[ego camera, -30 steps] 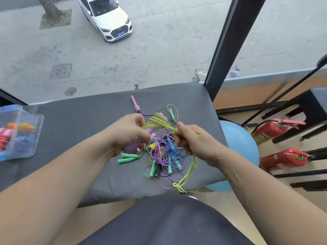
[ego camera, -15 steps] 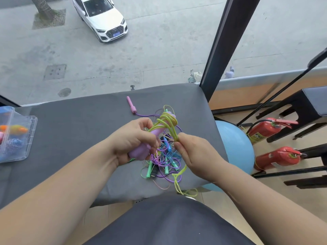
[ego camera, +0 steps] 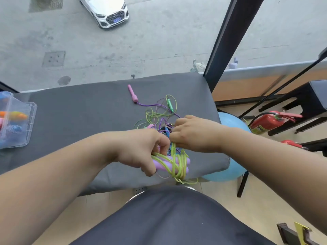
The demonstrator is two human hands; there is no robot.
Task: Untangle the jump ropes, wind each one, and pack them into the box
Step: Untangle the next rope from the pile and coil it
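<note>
Jump ropes are mostly lying in a tangle (ego camera: 159, 119) on the grey bench (ego camera: 79, 117), just beyond your hands. Your left hand (ego camera: 139, 151) is gripping a pair of purple handles (ego camera: 164, 165). Your right hand (ego camera: 192, 133) is pinching the yellow-green cord (ego camera: 178, 167) looping round them, so you are winding one rope, I judge, with its loose tail hanging off the near edge. Purple, green and blue cords are waiting to be separated. A pink handle (ego camera: 132, 93) and a green handle (ego camera: 169, 103) are lying at the far side. Well apart, at the left edge, the clear box (ego camera: 33, 112) is holding orange, pink and blue things, probably packed ropes, though they are too blurred to tell.
</note>
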